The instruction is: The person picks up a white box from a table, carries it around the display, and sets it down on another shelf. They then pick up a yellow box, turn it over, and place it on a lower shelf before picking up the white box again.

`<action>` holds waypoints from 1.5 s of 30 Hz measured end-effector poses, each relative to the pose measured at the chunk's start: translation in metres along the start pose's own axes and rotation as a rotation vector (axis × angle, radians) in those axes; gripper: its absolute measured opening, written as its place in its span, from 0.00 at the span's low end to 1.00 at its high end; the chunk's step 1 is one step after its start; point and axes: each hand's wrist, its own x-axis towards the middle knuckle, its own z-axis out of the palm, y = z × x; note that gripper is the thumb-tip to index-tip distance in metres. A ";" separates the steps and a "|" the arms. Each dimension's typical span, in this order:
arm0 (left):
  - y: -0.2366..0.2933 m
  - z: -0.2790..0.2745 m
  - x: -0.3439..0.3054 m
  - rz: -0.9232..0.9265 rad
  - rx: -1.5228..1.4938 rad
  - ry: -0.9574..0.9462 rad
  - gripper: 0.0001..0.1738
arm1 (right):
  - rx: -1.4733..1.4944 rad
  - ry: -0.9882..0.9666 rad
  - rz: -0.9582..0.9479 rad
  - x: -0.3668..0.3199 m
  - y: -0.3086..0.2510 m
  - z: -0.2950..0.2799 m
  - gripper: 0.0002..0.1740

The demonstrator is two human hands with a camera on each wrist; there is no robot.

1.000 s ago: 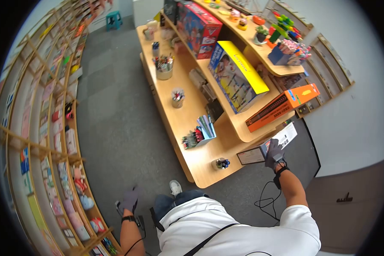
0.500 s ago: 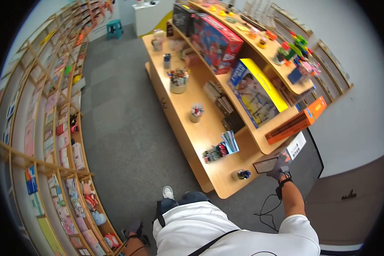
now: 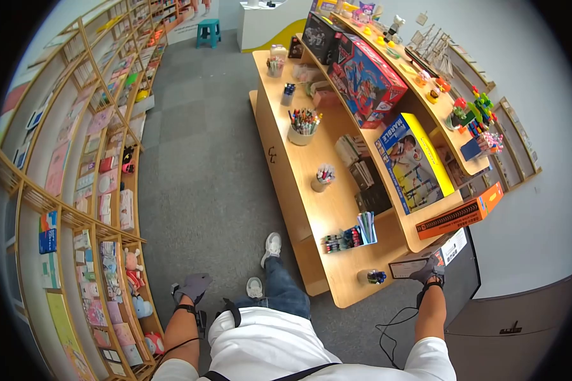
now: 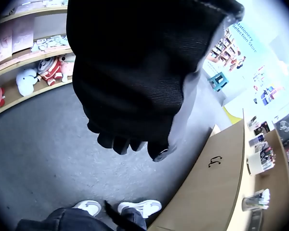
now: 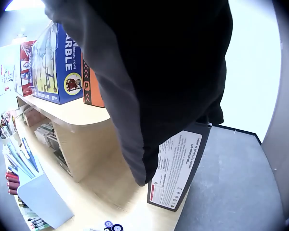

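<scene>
My right hand (image 3: pixel 428 272), in a grey-and-black glove, grips a toy box (image 3: pixel 454 246) at the near end of the lower shelf. The box has a white printed face in the head view. On its dark-edged narrow side, the right wrist view shows a white label (image 5: pixel 176 166), with my thumb alongside. The other fingers are hidden behind the hand. My left hand (image 3: pixel 194 287), gloved the same way, hangs by my side over the floor, fingers loosely extended, holding nothing. In the left wrist view its fingertips (image 4: pixel 130 144) point down at the floor.
An orange box (image 3: pixel 461 218) leans out from the shelf just above my right hand, beside a yellow-and-blue marble box (image 3: pixel 416 165). A pen cup (image 3: pixel 370 276) and a blue pen holder (image 3: pixel 367 228) stand on the lower wooden shelf. Wall shelves (image 3: pixel 102 222) run along the left.
The shelf unit has shifted rightward in the head view. My right hand stays on the toy box by the shelf end. My left hand dipped toward the lower edge, then came back up.
</scene>
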 end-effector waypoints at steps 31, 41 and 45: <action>0.013 -0.018 0.009 -0.029 0.245 -0.367 0.34 | 0.094 -0.054 0.088 -0.013 -0.010 -0.012 0.73; 0.020 0.010 0.071 0.073 0.044 -0.282 0.31 | 0.171 -0.034 0.150 -0.019 -0.012 -0.010 0.67; 0.022 0.015 0.073 0.075 -0.004 -0.285 0.31 | 0.175 -0.065 0.174 -0.018 -0.012 -0.010 0.69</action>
